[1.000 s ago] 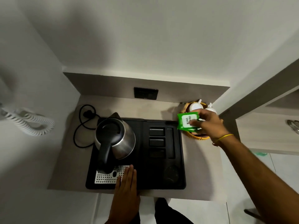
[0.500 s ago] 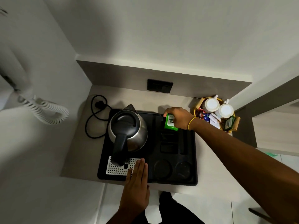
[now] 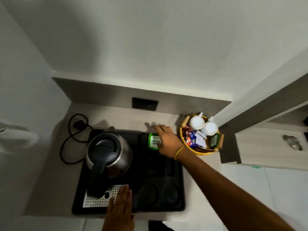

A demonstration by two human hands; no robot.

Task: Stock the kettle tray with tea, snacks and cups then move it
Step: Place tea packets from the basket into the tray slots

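Observation:
A black kettle tray lies on the grey counter, with a steel kettle on its left half. A green tea packet lies flat in the tray's far small compartment. My right hand hovers over the packet's right side with fingers spread, holding nothing. My left hand rests flat on the tray's front edge beside the white perforated drip grid. A yellow wicker basket to the right holds two upturned white cups, snack packets and sachets.
The kettle's black cord and plug lie on the counter left of the tray. A black wall socket sits behind. Walls close in on the left and back; a darker cabinet side stands right of the basket.
My right hand carried the green packet from the basket to the tray, set it in the far compartment and let go. My left hand stayed on the tray's front.

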